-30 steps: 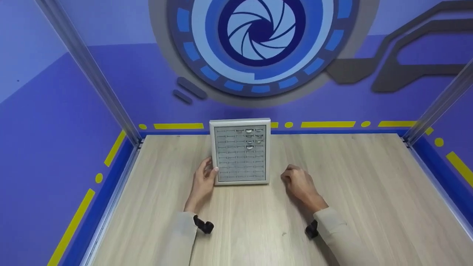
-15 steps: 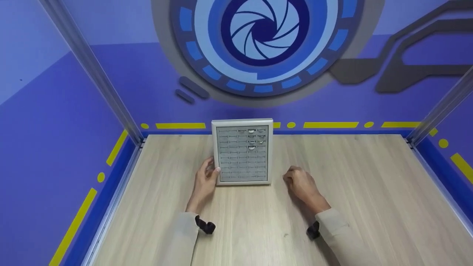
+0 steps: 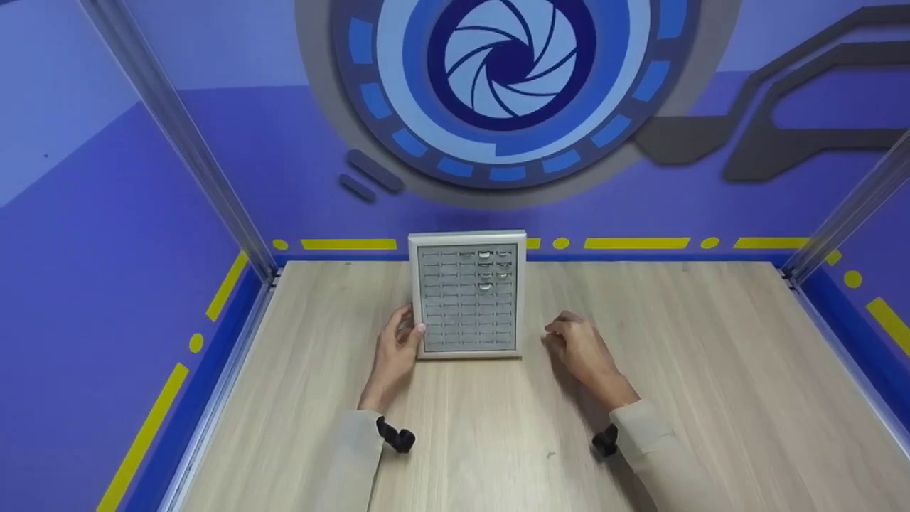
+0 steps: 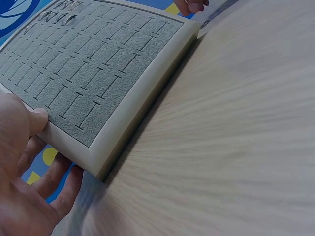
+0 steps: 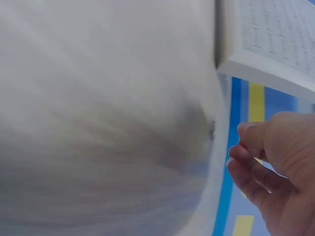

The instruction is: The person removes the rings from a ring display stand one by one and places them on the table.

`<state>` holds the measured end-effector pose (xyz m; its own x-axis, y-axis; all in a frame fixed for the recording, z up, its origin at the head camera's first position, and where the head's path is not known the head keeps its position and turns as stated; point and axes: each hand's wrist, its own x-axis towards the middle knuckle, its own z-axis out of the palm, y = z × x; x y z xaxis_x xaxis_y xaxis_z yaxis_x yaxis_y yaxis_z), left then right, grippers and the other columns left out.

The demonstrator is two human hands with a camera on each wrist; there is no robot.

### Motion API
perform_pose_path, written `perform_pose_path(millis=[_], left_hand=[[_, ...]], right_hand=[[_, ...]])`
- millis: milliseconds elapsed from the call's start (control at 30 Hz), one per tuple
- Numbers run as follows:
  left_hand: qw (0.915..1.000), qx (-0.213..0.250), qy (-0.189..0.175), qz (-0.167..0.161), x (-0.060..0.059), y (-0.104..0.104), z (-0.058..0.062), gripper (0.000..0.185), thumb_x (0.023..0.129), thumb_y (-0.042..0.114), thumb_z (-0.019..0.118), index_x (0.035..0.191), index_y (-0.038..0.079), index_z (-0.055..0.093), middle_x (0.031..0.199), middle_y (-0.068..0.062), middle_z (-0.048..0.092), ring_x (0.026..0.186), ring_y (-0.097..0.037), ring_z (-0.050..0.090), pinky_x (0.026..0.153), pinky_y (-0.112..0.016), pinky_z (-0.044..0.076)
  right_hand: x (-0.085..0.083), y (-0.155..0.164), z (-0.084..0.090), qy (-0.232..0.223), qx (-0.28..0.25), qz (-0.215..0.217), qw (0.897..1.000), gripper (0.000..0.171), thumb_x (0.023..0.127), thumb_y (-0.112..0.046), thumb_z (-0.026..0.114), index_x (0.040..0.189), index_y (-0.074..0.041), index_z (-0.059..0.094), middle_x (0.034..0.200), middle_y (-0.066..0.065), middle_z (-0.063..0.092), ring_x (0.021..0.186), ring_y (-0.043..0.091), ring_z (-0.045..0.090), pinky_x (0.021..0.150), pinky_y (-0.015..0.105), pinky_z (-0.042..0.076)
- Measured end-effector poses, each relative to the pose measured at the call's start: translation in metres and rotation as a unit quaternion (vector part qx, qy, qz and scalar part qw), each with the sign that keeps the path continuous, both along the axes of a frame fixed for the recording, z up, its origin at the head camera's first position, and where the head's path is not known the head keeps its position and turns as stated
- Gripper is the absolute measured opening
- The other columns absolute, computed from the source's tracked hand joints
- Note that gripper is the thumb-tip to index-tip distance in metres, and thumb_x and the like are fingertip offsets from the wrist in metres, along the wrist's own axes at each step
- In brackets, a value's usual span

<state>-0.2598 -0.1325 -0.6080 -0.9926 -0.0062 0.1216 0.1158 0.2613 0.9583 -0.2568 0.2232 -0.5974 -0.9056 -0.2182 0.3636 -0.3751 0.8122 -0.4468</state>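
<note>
Since the earlier frames, the right hand (image 3: 577,348) has shifted slightly up and toward the ring display tray (image 3: 468,293), its fingers loosening from a tighter curl; the left hand (image 3: 398,345) and the tray hold their positions. The left hand grips the tray's lower left corner, thumb on the front of the frame (image 4: 37,120) and fingers curled underneath. The right hand rests on the counter (image 3: 682,370) just beside the tray's lower right corner, fingers loosely curled, holding nothing and not touching the tray. The tray lies flat at the middle rear of the counter, its far edge close to the blue back wall (image 3: 284,163). It has a pale frame around a grey felt insert cut with rows of slots. Judging from the slots, the work is at an early stage: a few rings (image 3: 485,270) sit in the upper right rows, and most slots are unoccupied.
</note>
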Motion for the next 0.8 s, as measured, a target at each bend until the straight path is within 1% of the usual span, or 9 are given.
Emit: perform_pose_path(millis=[167,333,467,600,700,800], left_hand=[[1.0000,0.002,-0.004,0.006,0.001,0.001,-0.001,0.049,0.109,0.016,0.062,0.157,0.010,0.050,0.157,-0.015,0.056,0.142,-0.034,0.057,0.123,-0.051,0.045],[1.0000,-0.002,-0.006,0.006,0.001,0.001,0.000,0.050,0.109,0.016,0.061,0.157,0.009,0.049,0.158,-0.017,0.055,0.141,-0.036,0.057,0.123,-0.051,0.045],[0.9999,-0.008,-0.006,0.004,0.000,0.001,0.001,0.051,0.110,0.016,0.061,0.158,0.008,0.048,0.159,-0.018,0.054,0.141,-0.037,0.057,0.124,-0.051,0.044],[0.9999,-0.012,0.001,0.001,0.000,0.001,0.000,0.050,0.110,0.015,0.060,0.158,0.007,0.048,0.159,-0.018,0.053,0.144,-0.038,0.055,0.125,-0.050,0.043],[0.9999,-0.011,0.008,-0.001,0.000,0.000,0.000,0.049,0.110,0.014,0.060,0.157,0.007,0.048,0.158,-0.018,0.054,0.146,-0.038,0.053,0.125,-0.051,0.043],[0.9999,-0.007,0.012,-0.003,0.000,0.000,-0.001,0.048,0.110,0.014,0.060,0.156,0.008,0.049,0.157,-0.018,0.055,0.146,-0.038,0.053,0.125,-0.052,0.043]], right_hand=[[-0.003,-0.005,0.015,0.004,-0.017,0.001,1.000,0.013,0.095,0.004,0.075,0.107,0.003,0.080,0.104,0.014,0.073,0.091,0.028,0.075,0.077,0.040,0.067],[-0.005,-0.012,0.031,0.023,-0.039,0.004,0.999,0.013,0.097,0.004,0.073,0.109,0.002,0.080,0.107,0.013,0.074,0.094,0.028,0.075,0.079,0.039,0.067],[-0.009,-0.019,0.041,0.066,-0.061,0.018,0.996,0.012,0.097,0.005,0.074,0.106,0.001,0.080,0.104,0.012,0.075,0.088,0.026,0.075,0.075,0.038,0.067],[-0.013,-0.026,0.049,0.119,-0.073,0.033,0.990,0.011,0.096,0.006,0.074,0.104,0.002,0.080,0.101,0.012,0.075,0.084,0.024,0.076,0.072,0.035,0.067],[-0.016,-0.032,0.055,0.146,-0.077,0.035,0.986,0.010,0.095,0.006,0.075,0.103,0.002,0.080,0.100,0.012,0.075,0.083,0.024,0.075,0.070,0.033,0.067],[-0.018,-0.037,0.060,0.157,-0.080,0.033,0.984,0.010,0.095,0.006,0.076,0.102,0.001,0.081,0.099,0.010,0.075,0.082,0.023,0.075,0.069,0.033,0.066]])
